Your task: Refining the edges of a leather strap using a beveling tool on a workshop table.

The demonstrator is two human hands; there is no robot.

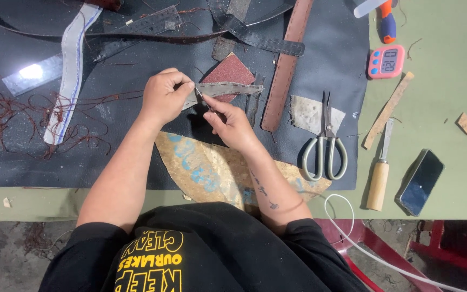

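Even, soft overhead light, sharp focus, one glare spot on the metal ruler (32,72).

Both hands raised, fingers pinched.
My left hand (163,97) and right hand (231,123) meet fingertip to fingertip, forearms angled inward, bare.

Leather or strap craft workshop, likely small and informal. Green work table (449,108) covered by dark cutting mat (39,157). Strewn about: leather straps (286,65), sandpaper sheet (231,71), metal ruler (33,73), scissors (325,141), wooden-handled knife (379,176), digital timer (386,61), loose reddish thread scraps (6,116). Bare concrete floor (6,254), red plastic chair (406,251) below, partly hidden.
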